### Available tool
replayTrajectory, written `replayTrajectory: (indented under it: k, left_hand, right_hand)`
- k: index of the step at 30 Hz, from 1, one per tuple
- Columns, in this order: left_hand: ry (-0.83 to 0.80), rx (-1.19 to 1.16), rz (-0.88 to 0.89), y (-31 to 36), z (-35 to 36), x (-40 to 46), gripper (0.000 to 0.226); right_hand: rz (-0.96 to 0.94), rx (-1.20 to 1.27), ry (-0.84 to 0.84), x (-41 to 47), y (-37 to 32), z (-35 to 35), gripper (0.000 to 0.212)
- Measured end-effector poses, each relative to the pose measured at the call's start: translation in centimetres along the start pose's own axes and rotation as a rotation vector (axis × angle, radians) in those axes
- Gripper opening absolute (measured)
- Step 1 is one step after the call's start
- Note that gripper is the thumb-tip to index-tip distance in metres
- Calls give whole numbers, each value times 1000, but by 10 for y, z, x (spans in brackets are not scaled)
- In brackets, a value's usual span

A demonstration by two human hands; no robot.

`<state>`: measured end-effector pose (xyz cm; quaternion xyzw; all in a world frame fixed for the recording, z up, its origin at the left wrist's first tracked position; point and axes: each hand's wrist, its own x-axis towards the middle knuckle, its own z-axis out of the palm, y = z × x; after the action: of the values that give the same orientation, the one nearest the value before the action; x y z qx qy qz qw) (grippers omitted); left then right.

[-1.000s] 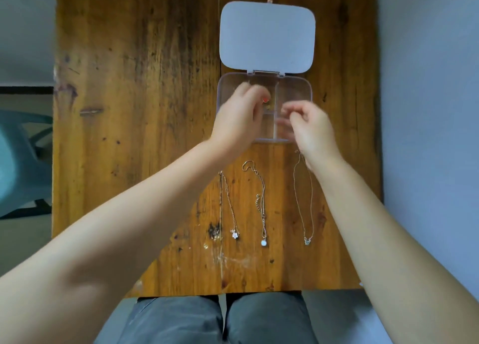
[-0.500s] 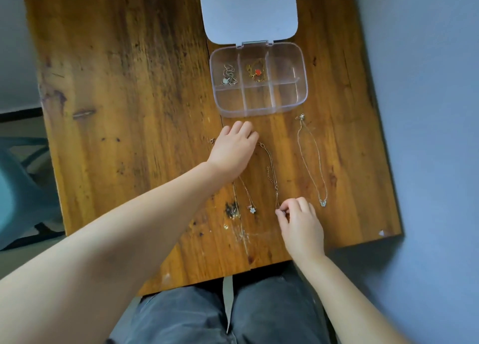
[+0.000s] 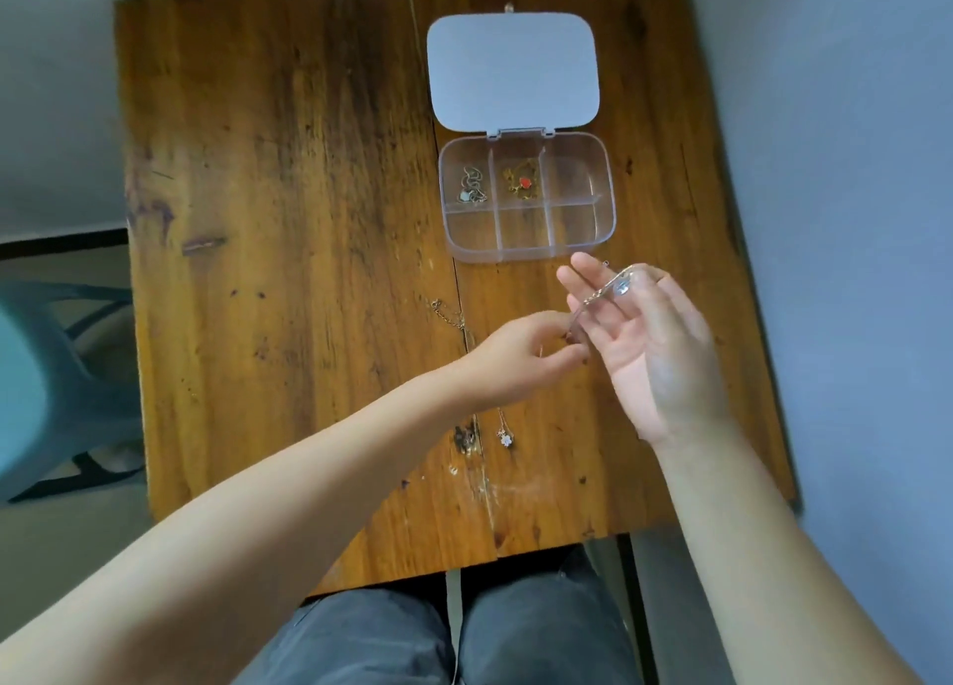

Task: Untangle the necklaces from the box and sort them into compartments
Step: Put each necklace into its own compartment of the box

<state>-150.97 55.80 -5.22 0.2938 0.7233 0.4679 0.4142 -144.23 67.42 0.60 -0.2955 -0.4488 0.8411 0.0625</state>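
A clear plastic box [image 3: 608, 220] with six compartments stands open on the wooden table, its white lid [image 3: 513, 68] folded back. A silver necklace [image 3: 472, 189] lies in the far left compartment. A gold necklace with a red pendant [image 3: 523, 184] lies in the far middle one. My right hand [image 3: 655, 349] is raised palm up, and a thin chain with a pendant [image 3: 621, 286] drapes across its fingers. My left hand [image 3: 526, 359] pinches the chain's lower end. Another necklace [image 3: 505, 437] lies on the table, partly hidden under my left wrist.
The table's near edge [image 3: 464, 566] runs just above my knees. A teal chair [image 3: 56, 375] stands at the left. A grey wall borders the table on the right.
Both hands have lifted the middle necklace off the table and now hold it just in front of the box. The camera view has shifted. The rightmost necklace is hidden behind my right hand.
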Motion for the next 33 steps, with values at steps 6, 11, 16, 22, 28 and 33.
replayTrajectory:
  k: [6,11,16,22,28,33]
  left_hand:
    - [351,-593,-237,4,-35,0,31]
    - [698,-553,-347,5,-69,24,27]
    - [672,-345,-418,2,-80,37,24]
    - [664,-469,-479,-3,-80,32,31]
    - [640,72,-181,6,-38,37,21]
    - [136,722,-17,7,27,78,47]
  right_hand:
    - [42,318,86,54,-35,21,11]
    - [113,32,63,99,-11,49,6]
    - [179,-412,84,130,28,64,15]
    - [115,-625,49,127,29,43,13]
    - [64,-864,292,72,-4,-65,23]
    - [333,-1176,345,18,31,-138,23]
